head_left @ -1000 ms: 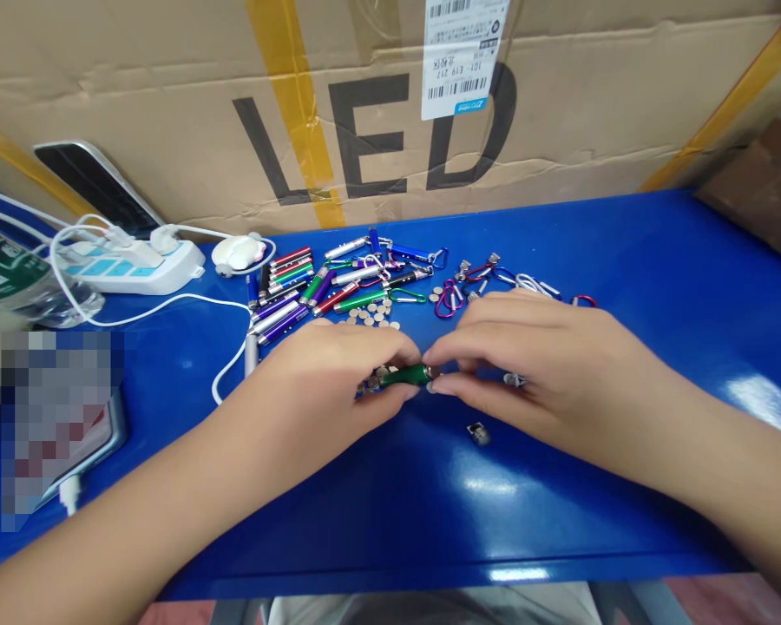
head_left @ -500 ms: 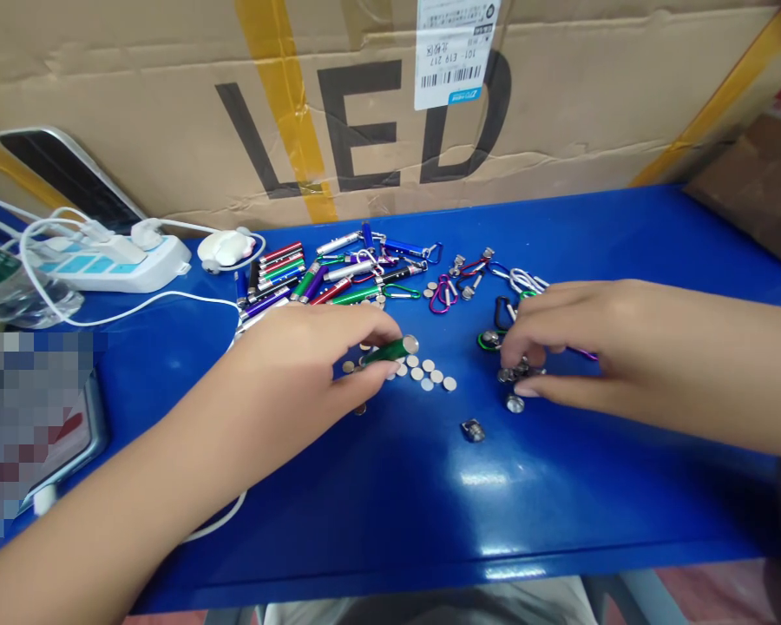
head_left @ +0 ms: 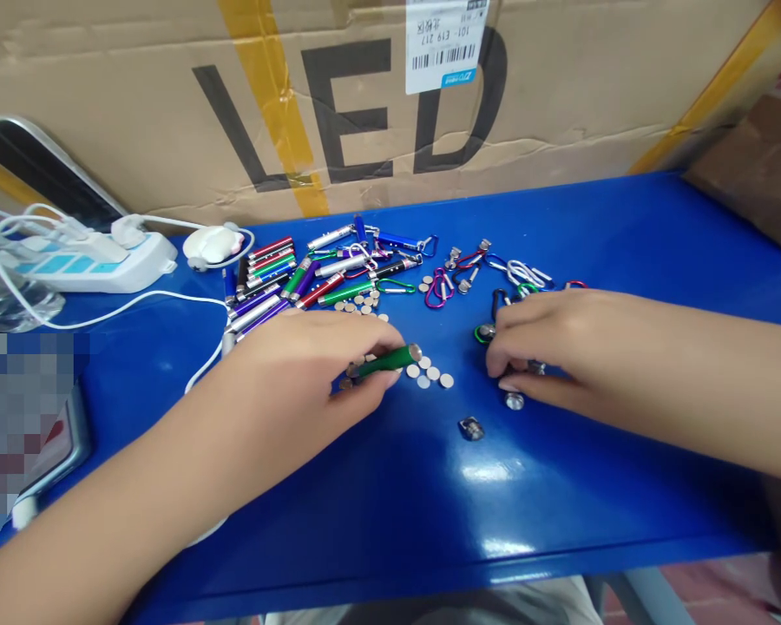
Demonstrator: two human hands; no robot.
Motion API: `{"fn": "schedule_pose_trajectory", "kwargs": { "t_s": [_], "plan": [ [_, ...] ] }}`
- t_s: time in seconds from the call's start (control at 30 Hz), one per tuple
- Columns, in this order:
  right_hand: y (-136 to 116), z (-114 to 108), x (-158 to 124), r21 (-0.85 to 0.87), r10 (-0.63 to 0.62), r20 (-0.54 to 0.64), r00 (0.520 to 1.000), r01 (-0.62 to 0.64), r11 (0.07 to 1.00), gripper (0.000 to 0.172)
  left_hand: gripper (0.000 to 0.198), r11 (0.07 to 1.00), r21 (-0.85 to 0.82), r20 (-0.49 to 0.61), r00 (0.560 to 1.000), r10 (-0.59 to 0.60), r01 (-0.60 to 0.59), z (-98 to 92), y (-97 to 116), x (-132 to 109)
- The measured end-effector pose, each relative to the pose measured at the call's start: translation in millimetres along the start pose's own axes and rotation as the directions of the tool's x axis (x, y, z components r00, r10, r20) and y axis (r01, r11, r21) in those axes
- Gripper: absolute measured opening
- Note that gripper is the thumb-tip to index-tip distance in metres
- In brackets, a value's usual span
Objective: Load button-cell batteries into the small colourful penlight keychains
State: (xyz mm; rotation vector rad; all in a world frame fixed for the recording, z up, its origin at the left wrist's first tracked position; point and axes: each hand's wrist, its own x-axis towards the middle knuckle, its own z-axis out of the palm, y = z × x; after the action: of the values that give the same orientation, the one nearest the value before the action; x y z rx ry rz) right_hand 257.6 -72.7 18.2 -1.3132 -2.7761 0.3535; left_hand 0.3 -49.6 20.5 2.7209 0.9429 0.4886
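Observation:
My left hand pinches a green penlight tube between thumb and fingers, its silvery round end pointing right. Below and around that tube lie several button cells on the blue table. My right hand is closed at a small cluster of metal end caps, thumb and fingertips together; whatever is between them is hidden. One silver cap shows just under the right thumb. A small dark crumpled piece lies between the hands, nearer the front edge.
Several finished-looking penlights in many colours lie behind my left hand. Carabiner clips with caps are spread at the back right. A white power strip, cables and a phone occupy the left. A large carton stands behind.
The view has shifted slightly. My left hand still holds the green penlight tube, now tilted a little differently and showing more of its length. My right fingers have closed further over the caps.

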Motion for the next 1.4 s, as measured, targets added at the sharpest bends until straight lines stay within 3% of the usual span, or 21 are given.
{"fn": "schedule_pose_trajectory", "kwargs": {
  "t_s": [0.13,0.37,0.57,0.73,0.93,1.2,1.4],
  "plan": [
    [-2.9,1.0,4.1,0.017,0.02,-0.021,1.0,-0.019,1.0,0.019,0.016,0.999,-0.007,-0.001,0.999,0.052,-0.052,2.6,0.9,-0.2],
    [-0.5,-0.2,0.6,0.043,-0.014,-0.157,0.988,0.021,0.999,0.019,0.019,0.998,0.001,0.03,0.998,0.062,-0.062,0.3,3.5,-0.3],
    [7.5,8.2,-0.6,0.014,-0.004,-0.164,0.986,0.007,1.0,0.018,0.019,0.998,0.007,0.028,0.998,0.055,-0.055,0.6,3.1,-0.6],
    [-7.1,0.9,9.1,0.038,-0.007,-0.212,0.977,0.015,0.999,0.019,0.019,0.998,-0.021,0.055,0.997,0.054,-0.052,5.4,6.2,-1.9],
    [-26.4,-5.6,14.3,0.148,0.081,-0.368,0.926,-0.028,0.989,0.017,0.017,0.998,-0.062,0.073,0.997,0.03,-0.025,4.0,11.3,0.0],
    [-32.3,1.9,18.9,0.187,0.128,-0.39,0.912,-0.058,0.981,0.014,0.02,0.999,-0.046,0.038,0.999,0.024,-0.022,0.4,13.2,3.8],
    [-40.2,7.1,21.8,0.298,0.24,-0.333,0.912,-0.139,0.944,0.024,0.024,0.992,0.123,-0.042,0.999,0.017,-0.011,3.5,17.3,-3.3]
  ]
}}
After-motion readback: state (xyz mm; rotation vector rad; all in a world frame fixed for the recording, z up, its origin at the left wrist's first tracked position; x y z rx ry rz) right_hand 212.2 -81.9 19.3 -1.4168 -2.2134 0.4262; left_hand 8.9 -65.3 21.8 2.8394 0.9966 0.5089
